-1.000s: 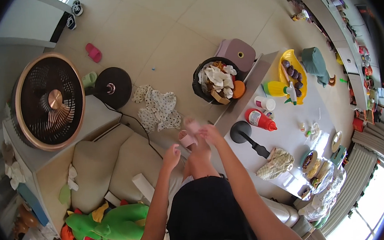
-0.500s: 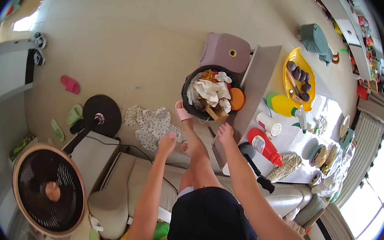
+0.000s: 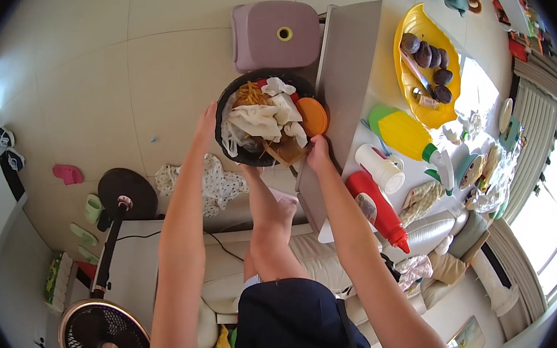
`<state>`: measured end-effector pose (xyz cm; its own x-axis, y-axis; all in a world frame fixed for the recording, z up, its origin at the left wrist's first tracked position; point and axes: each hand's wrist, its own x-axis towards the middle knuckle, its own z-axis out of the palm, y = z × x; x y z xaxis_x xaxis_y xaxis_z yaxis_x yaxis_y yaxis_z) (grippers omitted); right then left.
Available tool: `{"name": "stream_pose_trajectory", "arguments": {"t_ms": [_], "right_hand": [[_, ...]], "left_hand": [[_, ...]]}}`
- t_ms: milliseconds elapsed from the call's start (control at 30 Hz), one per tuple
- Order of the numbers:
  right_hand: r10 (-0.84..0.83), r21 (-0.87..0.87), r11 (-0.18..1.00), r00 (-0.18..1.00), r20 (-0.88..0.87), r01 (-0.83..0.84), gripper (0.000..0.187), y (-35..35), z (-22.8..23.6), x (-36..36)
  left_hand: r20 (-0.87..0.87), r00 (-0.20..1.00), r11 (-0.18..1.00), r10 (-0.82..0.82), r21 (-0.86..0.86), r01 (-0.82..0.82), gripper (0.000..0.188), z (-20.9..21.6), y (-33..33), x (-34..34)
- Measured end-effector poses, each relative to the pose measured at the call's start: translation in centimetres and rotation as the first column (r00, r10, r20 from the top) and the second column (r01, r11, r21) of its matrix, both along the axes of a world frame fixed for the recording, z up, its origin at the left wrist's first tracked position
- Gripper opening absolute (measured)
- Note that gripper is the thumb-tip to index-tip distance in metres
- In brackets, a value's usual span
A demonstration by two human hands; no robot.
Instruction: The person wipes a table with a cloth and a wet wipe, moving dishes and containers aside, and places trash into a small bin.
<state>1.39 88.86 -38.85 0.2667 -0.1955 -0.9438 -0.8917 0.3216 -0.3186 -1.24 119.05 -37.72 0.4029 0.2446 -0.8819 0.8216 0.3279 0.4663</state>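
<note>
A black trash bin [image 3: 229,150] stands on the floor before me, heaped with crumpled white tissues [image 3: 254,121], clear plastic, orange-brown scraps [image 3: 250,95] and a piece of brown cardboard [image 3: 287,151]. An orange round lid [image 3: 313,116] leans inside its right edge. My left hand [image 3: 205,127] lies along the bin's left side, fingers stretched out and partly seen edge-on. At the near right rim, below the orange lid, my right hand [image 3: 318,153] has its fingers closed on the edge; some fingertips are hidden.
A mauve plastic stool [image 3: 273,38] stands beyond the bin. Right of it, a table [image 3: 349,55] holds a yellow leaf-shaped tray [image 3: 412,106] of dark round fruit, a spray bottle [image 3: 399,130], a white cup [image 3: 384,170] and a red bottle [image 3: 375,199]. A spotted cloth [image 3: 210,192] and a fan [image 3: 108,341] are left.
Both hands have reached forward from short of the bin to its sides, the left along its left side, the right onto its rim. My view has come closer to the bin.
</note>
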Motion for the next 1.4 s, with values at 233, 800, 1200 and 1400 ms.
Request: {"name": "stream_pose_trajectory", "arguments": {"t_ms": [233, 800, 1200, 1400], "right_hand": [[0.11, 0.061, 0.992, 0.993, 0.045, -0.113, 0.013, -2.3, 0.1, 0.0], [0.381, -0.051, 0.924, 0.924, 0.037, -0.379, 0.061, 17.6, 18.7, 7.8], [0.025, 0.147, 0.987, 0.959, 0.282, -0.069, 0.065, 27.6, 22.8, 23.7], [-0.02, 0.2, 0.979, 0.968, 0.252, -0.032, 0.062, 23.3, 18.4, 29.4]], "left_hand": [[-0.167, 0.955, 0.941, 0.246, -0.193, -0.276, 0.044, 3.5, 0.6, -2.6], [0.072, 0.951, 0.931, 0.301, -0.239, -0.276, 0.06, 19.7, 18.6, -0.5], [0.256, 0.962, 0.987, 0.098, -0.152, -0.06, 0.057, 25.4, 28.3, 20.6], [0.251, 0.961, 0.96, -0.117, -0.219, 0.175, 0.063, 24.4, 26.7, 35.5]]}}
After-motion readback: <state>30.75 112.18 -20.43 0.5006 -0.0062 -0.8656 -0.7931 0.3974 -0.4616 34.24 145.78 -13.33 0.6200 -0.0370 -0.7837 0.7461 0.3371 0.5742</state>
